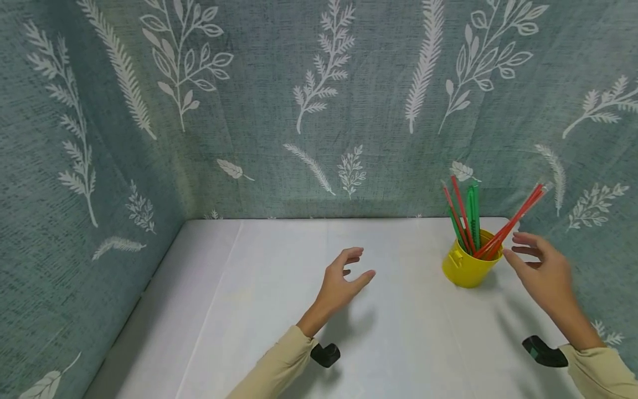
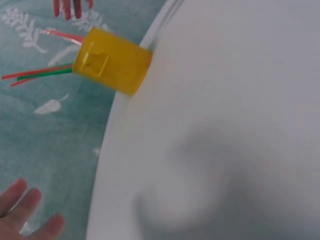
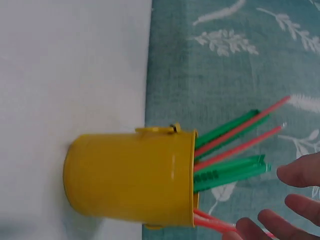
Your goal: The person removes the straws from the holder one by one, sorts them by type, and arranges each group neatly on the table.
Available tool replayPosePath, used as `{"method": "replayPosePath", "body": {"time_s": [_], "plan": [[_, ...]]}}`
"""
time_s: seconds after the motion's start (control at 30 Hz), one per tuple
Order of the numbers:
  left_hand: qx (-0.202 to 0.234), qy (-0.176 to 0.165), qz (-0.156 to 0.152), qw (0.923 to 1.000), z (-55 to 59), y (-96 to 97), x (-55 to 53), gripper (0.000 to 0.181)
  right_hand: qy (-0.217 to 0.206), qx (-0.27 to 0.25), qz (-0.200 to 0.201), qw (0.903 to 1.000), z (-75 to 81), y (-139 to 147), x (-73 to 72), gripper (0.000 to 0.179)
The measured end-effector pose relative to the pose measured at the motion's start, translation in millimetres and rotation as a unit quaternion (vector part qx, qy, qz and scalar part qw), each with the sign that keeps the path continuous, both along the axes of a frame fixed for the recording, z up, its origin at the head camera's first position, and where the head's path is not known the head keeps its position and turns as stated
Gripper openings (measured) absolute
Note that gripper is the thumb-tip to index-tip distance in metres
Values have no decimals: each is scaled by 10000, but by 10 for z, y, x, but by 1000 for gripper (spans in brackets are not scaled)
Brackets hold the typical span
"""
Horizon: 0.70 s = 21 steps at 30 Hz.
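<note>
The person's right hand (image 1: 543,274) is hovering just beside the yellow bucket (image 1: 468,266), fingers spread and loosely bent toward the red and green straws (image 1: 473,219) leaning out of it, gripping nothing. The bucket is standing upright near the far right of the white table (image 1: 279,310), close to the leaf-patterned curtain (image 1: 319,100). The left hand (image 1: 344,280) is hanging over the middle of the table, well apart from the bucket, fingers relaxed and holding nothing.
</note>
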<state>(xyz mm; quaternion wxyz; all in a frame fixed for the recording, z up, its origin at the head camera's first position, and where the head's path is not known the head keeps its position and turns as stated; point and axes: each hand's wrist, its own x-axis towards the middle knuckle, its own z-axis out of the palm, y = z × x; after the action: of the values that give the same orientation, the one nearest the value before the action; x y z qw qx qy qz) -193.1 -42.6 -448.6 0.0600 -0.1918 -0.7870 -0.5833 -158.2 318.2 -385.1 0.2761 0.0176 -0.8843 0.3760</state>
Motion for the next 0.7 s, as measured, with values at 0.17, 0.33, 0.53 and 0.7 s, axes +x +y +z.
{"method": "replayPosePath", "body": {"time_s": [0.17,0.33,0.53,0.7], "plan": [[303,-175,-197,9992,28,201,-65,47,-23,-30,-164,9999,20,102,-83,40],[385,-403,-332,9979,34,405,-128,46,-131,-6,-390,9992,52,171,-160,39],[454,-570,-325,9968,26,601,-195,42,-489,-251,-551,9970,58,226,-235,44],[498,-546,-338,9967,31,718,-223,41,-873,-489,-286,9946,3,270,-295,54]]}}
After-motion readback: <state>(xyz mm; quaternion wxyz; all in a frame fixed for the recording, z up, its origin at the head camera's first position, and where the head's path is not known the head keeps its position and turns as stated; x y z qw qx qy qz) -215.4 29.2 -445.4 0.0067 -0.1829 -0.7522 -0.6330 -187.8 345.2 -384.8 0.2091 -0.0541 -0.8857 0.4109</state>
